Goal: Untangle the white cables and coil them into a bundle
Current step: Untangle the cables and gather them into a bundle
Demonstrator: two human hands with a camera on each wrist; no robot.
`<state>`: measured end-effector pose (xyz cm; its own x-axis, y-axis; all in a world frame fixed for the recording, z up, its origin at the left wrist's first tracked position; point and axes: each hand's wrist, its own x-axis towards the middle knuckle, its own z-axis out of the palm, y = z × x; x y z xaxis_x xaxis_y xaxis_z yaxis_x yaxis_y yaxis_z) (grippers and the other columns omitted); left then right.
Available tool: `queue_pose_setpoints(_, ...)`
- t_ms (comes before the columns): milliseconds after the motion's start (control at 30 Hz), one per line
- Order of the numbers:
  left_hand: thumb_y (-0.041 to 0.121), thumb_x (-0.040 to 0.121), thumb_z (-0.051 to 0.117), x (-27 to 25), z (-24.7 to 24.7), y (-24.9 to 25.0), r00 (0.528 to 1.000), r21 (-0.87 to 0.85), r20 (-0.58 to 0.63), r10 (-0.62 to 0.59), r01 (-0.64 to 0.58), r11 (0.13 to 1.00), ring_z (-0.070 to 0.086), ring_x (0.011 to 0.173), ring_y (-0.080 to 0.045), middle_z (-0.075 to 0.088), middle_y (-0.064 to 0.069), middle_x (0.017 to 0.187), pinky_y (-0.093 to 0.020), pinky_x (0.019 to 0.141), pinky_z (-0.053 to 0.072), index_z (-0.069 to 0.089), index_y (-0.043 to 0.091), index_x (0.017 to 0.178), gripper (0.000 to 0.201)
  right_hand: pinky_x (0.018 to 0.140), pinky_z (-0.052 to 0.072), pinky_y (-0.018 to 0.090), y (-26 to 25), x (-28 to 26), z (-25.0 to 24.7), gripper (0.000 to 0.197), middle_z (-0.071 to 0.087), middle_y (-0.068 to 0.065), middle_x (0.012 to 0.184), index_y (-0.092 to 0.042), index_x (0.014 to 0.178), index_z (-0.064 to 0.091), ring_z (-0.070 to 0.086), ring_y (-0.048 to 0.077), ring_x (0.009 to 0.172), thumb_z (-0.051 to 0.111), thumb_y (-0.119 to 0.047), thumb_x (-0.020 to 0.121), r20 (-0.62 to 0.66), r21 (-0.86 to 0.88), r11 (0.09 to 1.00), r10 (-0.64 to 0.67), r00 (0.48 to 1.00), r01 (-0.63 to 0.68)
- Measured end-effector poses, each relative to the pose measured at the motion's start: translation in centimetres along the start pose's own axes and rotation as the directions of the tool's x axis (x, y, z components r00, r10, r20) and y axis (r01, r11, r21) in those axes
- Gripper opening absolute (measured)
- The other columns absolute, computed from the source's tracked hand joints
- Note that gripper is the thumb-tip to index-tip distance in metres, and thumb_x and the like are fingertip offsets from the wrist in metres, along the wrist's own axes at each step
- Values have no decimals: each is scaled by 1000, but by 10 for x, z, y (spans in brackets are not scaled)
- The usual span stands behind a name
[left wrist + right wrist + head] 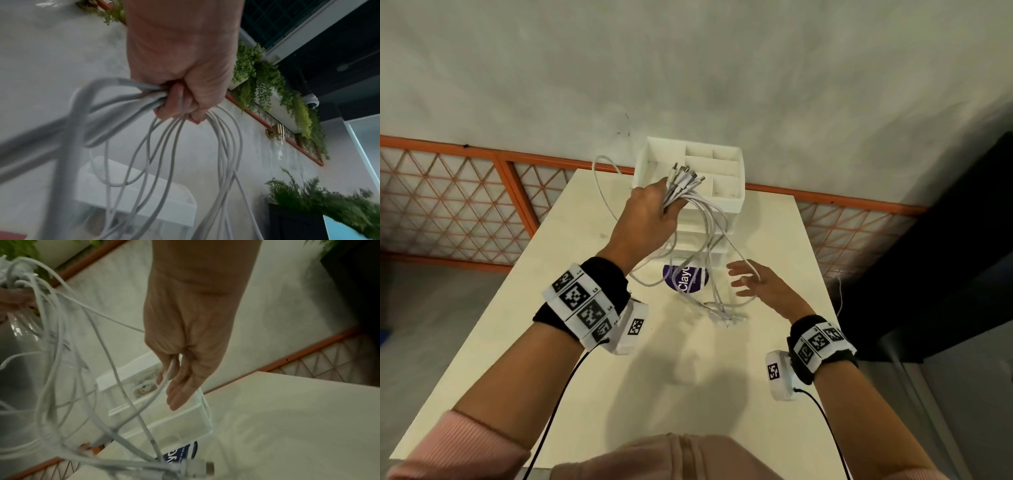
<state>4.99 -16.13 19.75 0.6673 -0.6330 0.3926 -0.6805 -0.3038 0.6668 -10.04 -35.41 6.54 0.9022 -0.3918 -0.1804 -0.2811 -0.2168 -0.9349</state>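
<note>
My left hand (666,209) is raised over the table and grips a bunch of white cables (710,236) just below their plugs (686,175), which fan out above the fist. In the left wrist view the fingers (180,105) curl tightly round the cables (164,154), which hang in long loops. Their lower ends (726,316) lie on the table. Lower and to the right, my right hand (739,279) has straight, spread fingers. One strand of the cables (55,337) runs between the fingers (176,395) of my right hand (180,382), which do not curl round it.
A white drawer organiser (729,204) with open top compartments stands at the table's far side, behind the cables. A purple round sticker (697,279) lies in front of it. The cream table (585,342) ends near an orange lattice railing (448,205). A dark cabinet (945,274) stands at the right.
</note>
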Motion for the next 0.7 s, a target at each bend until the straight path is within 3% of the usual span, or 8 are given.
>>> queue_pose_setpoints(100, 21, 95, 50, 2, 5, -10, 999, 57, -4, -53, 53, 997, 53, 94, -44, 65, -27, 98, -23, 67, 28, 56, -5, 109, 30, 47, 48, 23, -2, 5, -4, 12, 58, 2, 74, -10, 103, 55, 57, 2, 47, 48, -5, 95, -231, -54, 998, -23, 973, 11)
queue_pose_setpoints(167, 21, 95, 50, 2, 8, -17, 996, 81, -3, -86, 86, 993, 52, 97, -45, 64, -27, 101, -34, 79, 36, 55, -5, 110, 30, 47, 38, 24, -1, 7, -8, 14, 55, -4, 52, -10, 89, 57, 47, 3, 37, 47, -15, 97, -381, -134, 990, -81, 921, 32)
queue_pose_setpoints(233, 20, 95, 49, 2, 10, -19, 995, 92, -6, -99, 99, 991, 52, 99, -45, 63, -28, 102, -42, 84, 39, 55, -5, 110, 30, 52, 38, 28, 1, 7, -11, 36, 49, -5, 42, -11, 72, 60, 47, 9, 41, 45, -32, 97, -480, -194, 981, -70, 875, -28)
queue_pose_setpoints(333, 19, 96, 48, 1, 8, -20, 992, 86, -47, -114, 118, 989, 50, 95, -43, 62, -29, 103, -39, 79, 36, 53, -7, 108, 30, 61, 40, 32, 7, 4, -16, 53, 52, -4, 49, -11, 63, 61, 53, 20, 58, 50, -56, 88, -505, -412, 879, -1, 863, -241)
queue_pose_setpoints(433, 20, 96, 47, 5, 1, -22, 984, 62, -118, -136, 144, 988, 49, 90, -40, 61, -30, 100, -29, 70, 27, 54, -8, 104, 29, 62, 44, 30, 27, 0, -17, 39, 61, 0, 57, -9, 69, 61, 57, 17, 61, 61, -44, 85, -373, -531, 794, 95, 923, -296)
queue_pose_setpoints(500, 19, 96, 48, 7, 0, -22, 989, 86, -97, -113, 121, 989, 51, 94, -45, 62, -30, 99, -35, 73, 32, 54, -8, 104, 29, 63, 47, 32, 44, -4, -15, 30, 62, -3, 53, -12, 69, 61, 57, 14, 55, 62, -37, 85, -355, -496, 806, 154, 922, -325)
queue_pose_setpoints(600, 17, 94, 51, 5, 8, -19, 997, 119, -55, -61, 68, 991, 54, 96, -48, 63, -32, 101, -45, 79, 41, 55, -9, 108, 29, 56, 48, 30, 58, -6, -8, 25, 59, 3, 56, -7, 70, 55, 55, 16, 49, 70, -25, 81, -436, -309, 882, 200, 877, -355)
queue_pose_setpoints(700, 17, 94, 50, 1, 14, -20, 996, 120, -43, -72, 77, 990, 54, 97, -48, 64, -31, 103, -45, 80, 42, 55, -8, 110, 30, 52, 50, 32, 63, -9, -5, 24, 58, 16, 65, -5, 68, 49, 56, 21, 44, 70, -5, 78, -424, -45, 947, 270, 865, -318)
